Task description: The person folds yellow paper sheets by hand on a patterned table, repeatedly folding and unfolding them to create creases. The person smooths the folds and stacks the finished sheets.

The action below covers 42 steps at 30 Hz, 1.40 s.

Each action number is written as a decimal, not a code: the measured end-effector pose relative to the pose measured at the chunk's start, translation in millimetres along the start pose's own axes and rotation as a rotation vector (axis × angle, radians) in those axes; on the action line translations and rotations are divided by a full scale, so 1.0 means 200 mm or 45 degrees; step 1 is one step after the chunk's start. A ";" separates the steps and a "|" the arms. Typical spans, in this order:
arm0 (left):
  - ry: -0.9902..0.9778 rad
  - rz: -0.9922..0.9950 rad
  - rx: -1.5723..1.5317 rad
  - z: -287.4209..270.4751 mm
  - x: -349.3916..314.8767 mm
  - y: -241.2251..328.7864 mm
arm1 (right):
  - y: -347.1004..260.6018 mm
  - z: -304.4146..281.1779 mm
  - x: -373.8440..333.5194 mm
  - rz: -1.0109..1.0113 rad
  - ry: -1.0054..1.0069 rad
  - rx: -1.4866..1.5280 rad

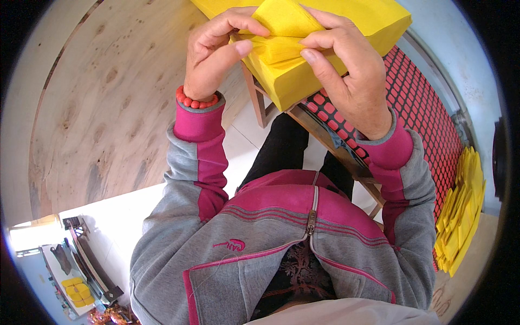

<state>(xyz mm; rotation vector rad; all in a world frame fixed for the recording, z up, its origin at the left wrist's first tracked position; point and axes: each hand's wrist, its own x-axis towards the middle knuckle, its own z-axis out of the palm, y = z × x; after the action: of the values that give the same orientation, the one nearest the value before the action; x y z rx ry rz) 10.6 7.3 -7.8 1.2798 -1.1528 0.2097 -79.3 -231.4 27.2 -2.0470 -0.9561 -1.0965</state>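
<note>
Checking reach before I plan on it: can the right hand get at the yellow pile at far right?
Probably not immediately: the right hand appears to be pinching the yellow fabric. Were it released, the way to the yellow pile looks free.

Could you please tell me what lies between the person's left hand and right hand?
Folded yellow cloth-like material lies between the bare left hand and the bare right hand, as the head view shows.

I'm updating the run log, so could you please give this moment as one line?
left hand: touching yellow fabric | right hand: pinching yellow fabric | beneath: yellow boxy piece | lower right: yellow stack
</note>
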 end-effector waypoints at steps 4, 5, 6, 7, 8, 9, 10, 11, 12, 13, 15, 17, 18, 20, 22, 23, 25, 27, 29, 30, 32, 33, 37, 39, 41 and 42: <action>-0.005 -0.037 0.093 0.00 0.00 0.00 | -0.01 -0.01 0.00 -0.006 -0.043 -0.053; 0.014 -0.052 0.128 -0.01 0.00 0.00 | -0.01 -0.01 0.00 0.001 -0.063 -0.076; 0.035 -0.070 0.142 -0.01 -0.01 -0.01 | -0.02 -0.01 0.00 0.008 -0.083 -0.099; 0.056 -0.089 0.156 -0.01 -0.01 -0.01 | -0.02 -0.02 0.00 0.031 -0.070 -0.086; 0.076 -0.107 0.170 -0.01 -0.02 -0.02 | -0.03 -0.02 0.00 0.054 -0.058 -0.074; 0.112 -0.119 0.145 -0.01 -0.02 -0.02 | -0.03 -0.03 0.00 0.078 -0.045 -0.062; 0.147 -0.132 0.121 0.00 -0.03 -0.02 | -0.03 -0.03 0.00 0.074 -0.001 -0.061; 0.183 -0.144 0.096 0.00 -0.03 -0.03 | -0.03 -0.02 0.00 0.070 0.044 -0.060; 0.206 -0.151 0.099 0.01 -0.03 -0.03 | -0.03 -0.02 0.01 0.060 0.057 -0.067; 0.229 -0.158 0.101 0.01 -0.03 -0.03 | -0.03 -0.02 0.01 0.049 0.069 -0.075; 0.260 -0.179 0.099 0.02 -0.02 -0.02 | -0.02 -0.03 0.01 0.009 0.042 -0.088; 0.277 -0.208 0.091 0.03 -0.02 -0.02 | -0.01 -0.02 0.01 -0.041 0.040 -0.064; 0.298 -0.202 0.095 0.03 -0.02 -0.02 | -0.01 -0.02 0.01 -0.060 0.032 -0.067; 0.341 -0.191 0.103 0.03 -0.02 -0.03 | -0.01 -0.02 0.01 -0.087 0.000 -0.097; 0.326 -0.145 0.110 0.03 -0.02 -0.04 | 0.00 -0.01 0.01 -0.091 0.000 -0.089; 0.319 -0.122 0.113 0.03 -0.02 -0.05 | 0.00 -0.01 0.01 -0.086 0.022 -0.053; 0.316 -0.087 0.086 0.02 -0.02 -0.05 | -0.01 0.00 0.01 -0.049 0.030 -0.021; 0.268 -0.080 0.092 0.02 -0.01 -0.04 | -0.01 0.00 0.01 -0.007 0.018 -0.008; 0.174 -0.102 0.130 0.00 0.00 -0.01 | -0.01 0.01 0.01 -0.003 0.038 0.043; 0.091 -0.054 0.078 0.01 0.01 0.00 | -0.01 0.01 0.00 -0.003 0.040 0.049; -0.074 0.042 -0.026 0.01 0.01 0.01 | -0.01 0.01 0.00 0.003 0.025 0.032; -0.090 0.047 0.009 0.01 0.02 0.02 | 0.00 0.01 0.00 0.006 0.017 0.019; -0.073 0.009 0.113 -0.01 0.00 0.00 | -0.01 0.00 0.00 0.006 0.012 0.013; 0.011 -0.044 0.130 -0.02 -0.01 -0.02 | -0.02 0.00 0.01 0.009 0.031 0.023; 0.129 -0.101 0.132 -0.02 -0.03 -0.03 | -0.03 -0.01 0.00 0.037 0.073 0.016; 0.176 -0.128 0.122 -0.02 -0.03 -0.04 | -0.03 -0.01 0.01 0.043 0.085 0.001</action>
<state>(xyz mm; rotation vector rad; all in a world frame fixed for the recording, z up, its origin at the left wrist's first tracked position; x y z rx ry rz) 14.6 10.8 -16.8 1.3821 -0.9680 0.2774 -85.1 -229.4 30.6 -2.0059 -0.8856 -1.1387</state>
